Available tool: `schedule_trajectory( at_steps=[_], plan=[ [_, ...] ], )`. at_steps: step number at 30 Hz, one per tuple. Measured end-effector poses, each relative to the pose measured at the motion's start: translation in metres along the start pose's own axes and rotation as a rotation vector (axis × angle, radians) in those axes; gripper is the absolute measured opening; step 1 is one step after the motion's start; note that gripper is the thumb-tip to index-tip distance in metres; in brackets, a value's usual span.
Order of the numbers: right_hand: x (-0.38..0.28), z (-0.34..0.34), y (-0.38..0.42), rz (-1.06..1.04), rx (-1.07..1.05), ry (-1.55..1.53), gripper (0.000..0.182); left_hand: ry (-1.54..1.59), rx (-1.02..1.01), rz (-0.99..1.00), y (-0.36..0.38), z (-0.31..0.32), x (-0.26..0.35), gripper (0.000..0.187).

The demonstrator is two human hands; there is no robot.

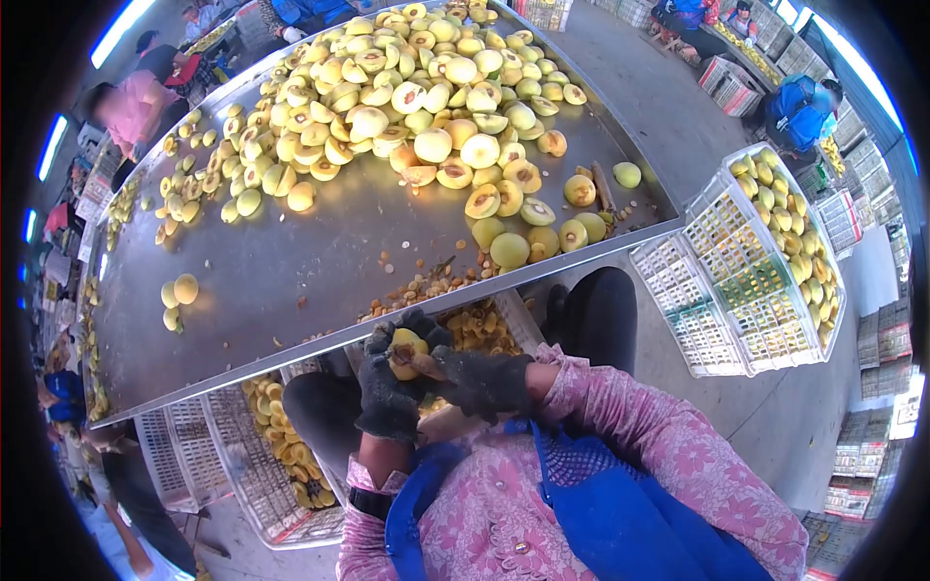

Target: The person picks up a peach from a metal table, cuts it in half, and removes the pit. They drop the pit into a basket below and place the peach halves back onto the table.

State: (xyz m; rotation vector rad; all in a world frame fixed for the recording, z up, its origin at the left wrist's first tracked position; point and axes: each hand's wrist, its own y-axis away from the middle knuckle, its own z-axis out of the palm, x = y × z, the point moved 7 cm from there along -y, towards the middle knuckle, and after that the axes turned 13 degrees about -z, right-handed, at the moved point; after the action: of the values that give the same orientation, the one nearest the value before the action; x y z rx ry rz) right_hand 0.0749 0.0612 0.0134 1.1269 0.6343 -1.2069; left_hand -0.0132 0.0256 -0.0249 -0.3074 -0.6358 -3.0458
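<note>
Close to my body, just below the table's near edge, my left hand (386, 392) in a dark work glove is closed around a yellow peach (409, 347). The peach's brownish pit area faces up. My gloved right hand (480, 380) is closed beside it, with something brown and narrow at its fingers against the fruit; whether that is a tool or a bare thumb I cannot make out. Beyond both hands stands the metal table (320, 261), piled with halved and whole peaches (387, 107). Small pits and scraps (436, 286) lie along its near edge.
A white crate full of peaches (722, 271) stands on the floor to the right. Under the table edge are crates of peach pieces (276, 436), at left and between my knees. A brown stick (603, 186) lies on the table's right side. Other people sit further off.
</note>
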Motion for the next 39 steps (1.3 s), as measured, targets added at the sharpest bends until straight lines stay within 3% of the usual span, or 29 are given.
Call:
schedule_trajectory(
  at_steps=[1, 2, 5, 9, 11, 12, 15, 17, 18, 20, 21, 23, 24, 25, 26, 27, 28, 29, 31, 32, 34, 35, 36, 37, 38, 39],
  plan=[
    [0.002, -0.002, 0.006, 0.144, 0.003, 0.098, 0.052, -0.052, 0.108, -0.001, 0.000, -0.007, -0.001, 0.043],
    [-0.007, 0.001, 0.009, 0.146, 0.004, 0.095, 0.052, -0.104, 0.216, -0.003, 0.001, -0.014, -0.001, 0.041],
    [-0.020, -0.001, 0.017, 0.232, 0.054, 0.260, 0.053, -0.037, 0.105, -0.031, -0.002, -0.010, -0.008, 0.036],
    [-0.010, 0.000, 0.007, 0.080, -0.101, 0.277, 0.052, -0.097, 0.152, 0.104, 0.003, -0.013, -0.005, 0.034],
    [-0.001, -0.002, 0.002, -0.003, -0.134, 0.257, 0.048, -0.229, 0.396, 0.208, 0.010, -0.021, -0.001, 0.032],
    [0.002, -0.001, 0.000, -0.064, -0.200, 0.364, 0.043, -0.230, 0.399, 0.206, 0.008, -0.032, -0.003, 0.032],
    [0.014, 0.005, 0.001, -0.211, -0.277, 0.424, 0.036, -0.744, 0.397, 0.480, 0.016, -0.037, 0.006, 0.035],
    [0.021, 0.004, 0.002, -0.302, -0.289, 0.392, 0.034, -0.533, 0.316, 0.380, 0.014, -0.037, -0.001, 0.037],
    [0.026, 0.004, 0.001, -0.318, -0.289, 0.264, 0.033, -0.536, 0.311, 0.380, 0.014, -0.034, -0.003, 0.037],
    [0.040, -0.002, 0.001, -0.340, -0.283, 0.139, 0.033, -0.247, 0.213, 0.407, 0.013, -0.029, -0.009, 0.034],
    [0.028, 0.000, 0.008, -0.592, -0.324, 0.331, 0.030, -0.251, 0.207, 0.404, 0.013, -0.023, -0.010, 0.034],
    [0.021, 0.002, 0.017, -0.844, -0.358, 0.530, 0.028, -0.202, 0.199, 0.379, 0.015, -0.016, -0.011, 0.037],
    [0.007, 0.008, 0.022, -0.940, -0.378, 0.590, 0.022, -0.142, -0.056, 0.239, 0.008, -0.003, -0.015, 0.038],
    [-0.002, 0.012, 0.027, -1.038, -0.396, 0.649, 0.021, -0.146, -0.060, 0.237, 0.008, -0.002, -0.015, 0.038],
    [0.001, 0.015, 0.024, -1.043, -0.392, 0.652, 0.021, -0.092, 0.001, 0.271, 0.010, -0.005, -0.012, 0.037],
    [0.014, 0.023, 0.012, -0.760, -0.506, 0.384, 0.022, -0.038, 0.062, 0.305, 0.011, -0.007, -0.009, 0.035],
    [0.019, 0.027, 0.010, -0.620, -0.569, 0.251, 0.025, -0.057, -0.284, 0.283, 0.007, 0.012, 0.004, 0.033],
    [0.022, 0.032, 0.009, -0.474, -0.611, 0.125, 0.029, 0.082, 0.024, 0.429, 0.023, -0.012, 0.013, 0.034],
    [0.005, 0.030, 0.019, -0.011, -0.306, 0.008, 0.034, -0.074, -0.079, 0.555, 0.060, 0.015, 0.044, 0.033],
    [0.041, 0.011, 0.000, -0.185, -0.330, -0.060, 0.039, -0.280, 0.167, 0.756, 0.083, 0.011, 0.066, 0.033],
    [0.061, -0.021, -0.007, -0.191, -0.343, 1.069, 0.044, -0.390, 0.481, 0.891, 0.139, -0.030, 0.116, 0.033],
    [0.107, -0.040, -0.017, -0.213, -0.428, 1.135, 0.049, -0.307, 0.534, 0.845, 0.166, -0.058, 0.154, 0.032],
    [0.150, -0.052, -0.024, -0.224, -0.510, 1.199, 0.054, -0.586, 0.754, 0.824, 0.184, -0.059, 0.173, 0.032],
    [0.142, -0.049, -0.027, -0.233, -0.514, 1.203, 0.054, -0.860, 0.973, 0.786, 0.196, -0.056, 0.189, 0.032],
    [0.142, -0.056, -0.026, 0.009, -0.370, 0.896, 0.042, -1.124, 1.120, 0.756, 0.197, -0.055, 0.203, 0.031],
    [0.133, -0.055, -0.026, 0.082, -0.316, 0.851, 0.035, -1.127, 1.126, 0.760, 0.185, -0.040, 0.206, 0.031]
  ],
)
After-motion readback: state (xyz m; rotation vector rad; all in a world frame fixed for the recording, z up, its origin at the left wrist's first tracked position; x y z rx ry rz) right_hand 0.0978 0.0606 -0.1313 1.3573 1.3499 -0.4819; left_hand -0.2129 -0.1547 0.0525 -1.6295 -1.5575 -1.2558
